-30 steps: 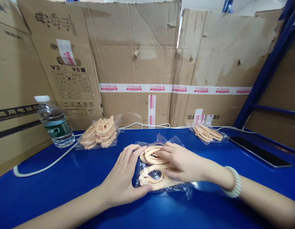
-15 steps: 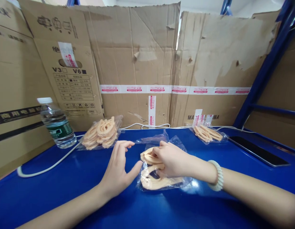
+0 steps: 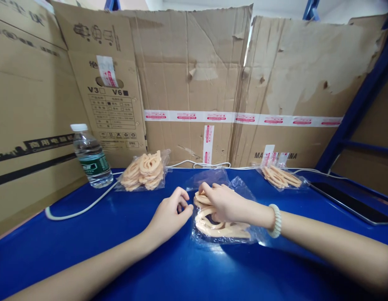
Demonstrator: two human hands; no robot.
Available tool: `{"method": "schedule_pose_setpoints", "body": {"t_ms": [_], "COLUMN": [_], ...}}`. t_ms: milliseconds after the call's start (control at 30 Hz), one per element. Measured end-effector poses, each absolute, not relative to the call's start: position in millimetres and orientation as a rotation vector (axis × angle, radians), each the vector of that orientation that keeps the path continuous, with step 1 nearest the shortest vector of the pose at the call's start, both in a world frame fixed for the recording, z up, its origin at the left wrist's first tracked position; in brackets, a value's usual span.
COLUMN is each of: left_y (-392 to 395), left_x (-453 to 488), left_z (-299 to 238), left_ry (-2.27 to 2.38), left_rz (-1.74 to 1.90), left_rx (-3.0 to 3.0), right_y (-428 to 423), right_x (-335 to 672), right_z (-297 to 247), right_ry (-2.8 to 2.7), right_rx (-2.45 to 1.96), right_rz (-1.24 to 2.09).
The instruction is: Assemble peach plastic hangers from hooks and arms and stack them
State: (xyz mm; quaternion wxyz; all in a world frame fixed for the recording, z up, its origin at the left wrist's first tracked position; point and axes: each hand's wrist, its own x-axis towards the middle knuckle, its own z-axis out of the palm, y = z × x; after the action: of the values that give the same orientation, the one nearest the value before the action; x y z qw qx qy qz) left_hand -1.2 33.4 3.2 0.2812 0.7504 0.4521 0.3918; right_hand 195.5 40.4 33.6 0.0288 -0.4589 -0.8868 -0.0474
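Note:
A clear plastic bag (image 3: 240, 190) lies on the blue table (image 3: 118, 234) in front of me, holding several flat peach-coloured ring pieces (image 3: 219, 228). My right hand (image 3: 223, 202), with a white bead bracelet at the wrist, rests on top of the bag with fingers curled around the upper peach pieces. My left hand (image 3: 171, 213) sits just left of the bag, fingers loosely curled in towards the thumb, close to the bag's edge; what it grips, if anything, is hidden.
A second bag of peach pieces (image 3: 145, 170) lies at the back left beside a water bottle (image 3: 92, 156). A third bag (image 3: 281, 176) lies at the back right. A white cable (image 3: 81, 211) runs along the back. A dark phone (image 3: 353, 202) is at right. Cardboard walls (image 3: 187, 79) enclose the table.
My left hand lifted off the bag and curled its fingers beside it. My right hand shifted up on the bag and closed on the upper pieces. The view moved slightly.

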Motion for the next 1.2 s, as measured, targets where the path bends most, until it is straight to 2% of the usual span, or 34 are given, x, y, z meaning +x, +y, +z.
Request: {"method": "schedule_pose_setpoints", "body": {"t_ms": [167,533,867,1000,1200], "left_y": [34,44,45,43,47], "left_x": [1,-1,-5,-6,-19], "left_z": [0,-6,-4,-1,17], "left_ry": [1.178,1.109,1.126,1.225,1.468], "left_rz": [1.006,0.970,0.909,0.840,0.593], "left_rx": [1.987,1.949,2.015,2.070,2.230], "right_y": [46,57,67,55,34], "right_x": [199,200,265,306,366], "right_z": [33,29,92,124,150], "right_ry": [-2.739,-2.575,-2.149,-1.937,-2.014], "right_rx": [-1.266,-1.354,-1.194,-1.161,-1.283], "right_rz": [-0.075,-0.045,0.125,0.087,0.049]}}
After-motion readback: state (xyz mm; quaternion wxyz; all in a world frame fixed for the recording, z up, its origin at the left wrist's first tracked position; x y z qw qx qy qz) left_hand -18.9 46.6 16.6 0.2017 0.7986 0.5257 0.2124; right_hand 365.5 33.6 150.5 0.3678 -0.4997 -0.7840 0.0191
